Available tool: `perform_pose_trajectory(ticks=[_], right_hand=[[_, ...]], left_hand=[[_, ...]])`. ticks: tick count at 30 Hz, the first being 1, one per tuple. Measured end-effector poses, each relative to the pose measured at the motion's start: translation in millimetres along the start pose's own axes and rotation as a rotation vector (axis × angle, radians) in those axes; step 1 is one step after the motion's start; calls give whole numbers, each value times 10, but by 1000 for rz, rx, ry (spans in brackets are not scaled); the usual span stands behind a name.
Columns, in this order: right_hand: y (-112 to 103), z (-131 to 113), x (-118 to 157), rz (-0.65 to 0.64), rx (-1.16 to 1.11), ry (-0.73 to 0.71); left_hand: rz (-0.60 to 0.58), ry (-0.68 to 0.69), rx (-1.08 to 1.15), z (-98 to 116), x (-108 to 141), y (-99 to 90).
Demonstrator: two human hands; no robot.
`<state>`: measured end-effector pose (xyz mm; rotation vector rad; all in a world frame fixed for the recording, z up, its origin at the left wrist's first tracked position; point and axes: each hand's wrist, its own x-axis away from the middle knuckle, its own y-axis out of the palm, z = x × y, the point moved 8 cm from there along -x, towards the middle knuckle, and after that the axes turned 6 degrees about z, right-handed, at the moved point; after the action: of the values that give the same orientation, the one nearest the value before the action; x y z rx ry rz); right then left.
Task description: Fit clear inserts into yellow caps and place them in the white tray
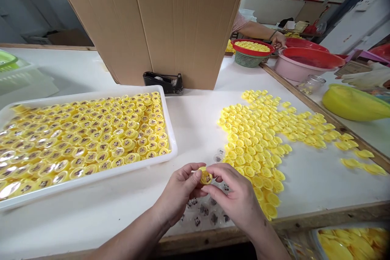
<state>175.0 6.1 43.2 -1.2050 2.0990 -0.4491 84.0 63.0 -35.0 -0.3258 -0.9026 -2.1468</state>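
Between my hands, above the table's front edge, is a small round yellow plastic piece (206, 176) with a dark printed picture on its face. My left hand (183, 185) pinches it between thumb and fingers from the left. From the right, the thumb and fingers of my right hand (234, 191) close on its edge. Below my hands lie several clear discs (203, 210) with dark printed pictures, partly hidden by the hands. Just to the right spreads a wide layer of plain yellow round pieces (252, 142).
A white tray (172, 146) at left holds many yellow pieces with pictures. Behind stand a black tape dispenser (163, 83) and a large cardboard box (170, 24). Wooden strips (317, 215) edge the table. Beyond, another person's hand (278, 40) is near a red basket (252, 46) and basins (307, 63).
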Motion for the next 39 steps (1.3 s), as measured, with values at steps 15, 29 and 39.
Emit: perform_pose_trajectory(ticks=[15, 29, 39], right_hand=[[-56, 51, 41, 32, -6, 43], [-132, -64, 35, 102, 78, -30], [-70, -156, 68, 159, 261, -123]], left_hand=[[38, 62, -51, 2, 60, 17], [39, 162, -71, 5, 52, 53], [32, 144, -98, 55, 68, 115]])
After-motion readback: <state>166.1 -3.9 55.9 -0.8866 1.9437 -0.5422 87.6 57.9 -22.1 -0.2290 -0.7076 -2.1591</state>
